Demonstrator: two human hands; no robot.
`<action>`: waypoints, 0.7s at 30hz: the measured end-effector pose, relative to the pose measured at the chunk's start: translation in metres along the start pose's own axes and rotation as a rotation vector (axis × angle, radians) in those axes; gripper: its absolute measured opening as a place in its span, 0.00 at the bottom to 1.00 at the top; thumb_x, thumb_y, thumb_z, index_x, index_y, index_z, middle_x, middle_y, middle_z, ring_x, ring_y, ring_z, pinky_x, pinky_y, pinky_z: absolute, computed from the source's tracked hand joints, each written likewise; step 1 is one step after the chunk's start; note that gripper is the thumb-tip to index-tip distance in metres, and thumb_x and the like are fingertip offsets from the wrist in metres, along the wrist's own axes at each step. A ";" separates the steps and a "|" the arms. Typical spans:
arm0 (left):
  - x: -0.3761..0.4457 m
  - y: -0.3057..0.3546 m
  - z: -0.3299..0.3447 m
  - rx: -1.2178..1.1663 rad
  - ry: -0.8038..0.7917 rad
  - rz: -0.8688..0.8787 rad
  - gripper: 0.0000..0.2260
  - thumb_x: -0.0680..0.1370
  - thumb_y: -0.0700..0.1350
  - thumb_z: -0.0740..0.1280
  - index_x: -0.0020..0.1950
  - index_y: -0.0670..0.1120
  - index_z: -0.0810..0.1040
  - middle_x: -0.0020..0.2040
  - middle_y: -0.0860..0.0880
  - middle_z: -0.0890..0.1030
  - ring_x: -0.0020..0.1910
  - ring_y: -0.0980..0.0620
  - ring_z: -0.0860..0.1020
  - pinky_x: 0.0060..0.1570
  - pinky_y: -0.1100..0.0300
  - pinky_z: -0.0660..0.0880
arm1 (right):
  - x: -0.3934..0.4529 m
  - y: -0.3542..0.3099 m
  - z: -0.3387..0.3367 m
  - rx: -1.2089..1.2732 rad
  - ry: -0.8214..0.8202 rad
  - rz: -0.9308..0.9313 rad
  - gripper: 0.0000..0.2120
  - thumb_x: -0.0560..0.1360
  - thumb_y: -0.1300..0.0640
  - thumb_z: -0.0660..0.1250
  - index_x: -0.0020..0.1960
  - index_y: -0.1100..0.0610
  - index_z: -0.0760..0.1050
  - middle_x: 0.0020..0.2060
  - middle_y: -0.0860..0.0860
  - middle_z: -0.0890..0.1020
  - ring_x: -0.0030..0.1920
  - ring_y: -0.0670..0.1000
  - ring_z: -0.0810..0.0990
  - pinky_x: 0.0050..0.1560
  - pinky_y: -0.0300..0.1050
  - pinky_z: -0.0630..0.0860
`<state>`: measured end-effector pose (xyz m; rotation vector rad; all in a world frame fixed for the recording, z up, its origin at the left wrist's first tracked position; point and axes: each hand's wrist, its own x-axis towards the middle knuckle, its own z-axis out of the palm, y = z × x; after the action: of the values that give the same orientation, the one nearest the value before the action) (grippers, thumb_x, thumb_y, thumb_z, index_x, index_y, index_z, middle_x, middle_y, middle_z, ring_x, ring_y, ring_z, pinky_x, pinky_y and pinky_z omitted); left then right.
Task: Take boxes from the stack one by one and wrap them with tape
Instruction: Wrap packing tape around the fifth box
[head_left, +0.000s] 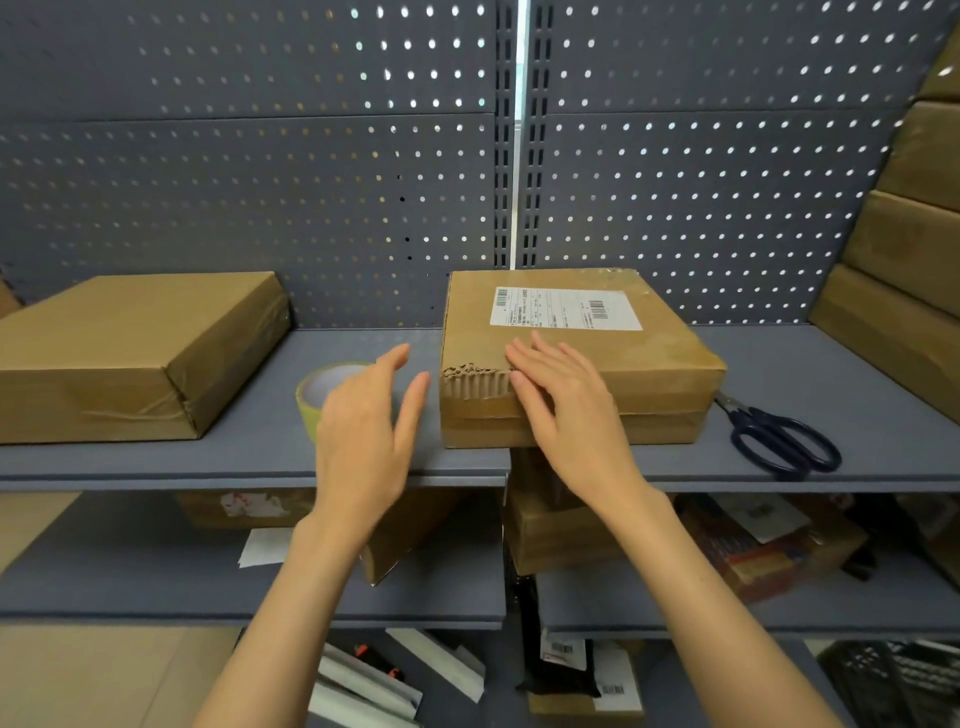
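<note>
Torn corrugated edge of square box under flat right hand.

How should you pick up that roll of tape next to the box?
Probably from above with the left hand, which hovers open over it. The tape roll lies flat on the shelf with its hole facing up, so put the thumb in the hole and the fingers round the outer rim.

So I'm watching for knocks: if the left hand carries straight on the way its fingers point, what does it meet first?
Probably nothing near: the left hand points up-right across bare grey shelf toward the perforated grey back panel, passing the yellow tape roll; depth unclear.
</note>
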<state>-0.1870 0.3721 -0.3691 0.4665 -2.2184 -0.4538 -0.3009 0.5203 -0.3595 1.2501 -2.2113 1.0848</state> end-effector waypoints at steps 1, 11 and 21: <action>-0.001 -0.008 -0.004 0.057 0.020 0.005 0.20 0.82 0.55 0.57 0.65 0.43 0.75 0.56 0.45 0.81 0.54 0.45 0.78 0.53 0.57 0.69 | -0.001 0.000 -0.001 0.030 0.014 0.010 0.16 0.81 0.58 0.60 0.67 0.58 0.73 0.64 0.51 0.76 0.67 0.40 0.64 0.71 0.32 0.50; 0.008 -0.054 -0.027 0.375 -0.272 0.123 0.21 0.71 0.55 0.55 0.45 0.40 0.79 0.37 0.42 0.81 0.38 0.38 0.78 0.40 0.51 0.72 | -0.003 -0.012 -0.004 0.135 0.189 0.069 0.09 0.77 0.59 0.65 0.55 0.55 0.81 0.53 0.48 0.82 0.61 0.44 0.73 0.65 0.46 0.64; 0.013 -0.019 -0.038 -0.140 -0.122 -0.087 0.13 0.75 0.56 0.64 0.48 0.46 0.72 0.39 0.48 0.78 0.41 0.41 0.75 0.41 0.48 0.70 | 0.004 -0.026 -0.014 0.160 0.100 0.038 0.08 0.77 0.60 0.65 0.53 0.54 0.81 0.49 0.46 0.81 0.55 0.45 0.76 0.58 0.38 0.67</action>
<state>-0.1620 0.3430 -0.3457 0.4733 -2.2707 -0.6955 -0.2816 0.5208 -0.3369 1.1940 -2.1164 1.3320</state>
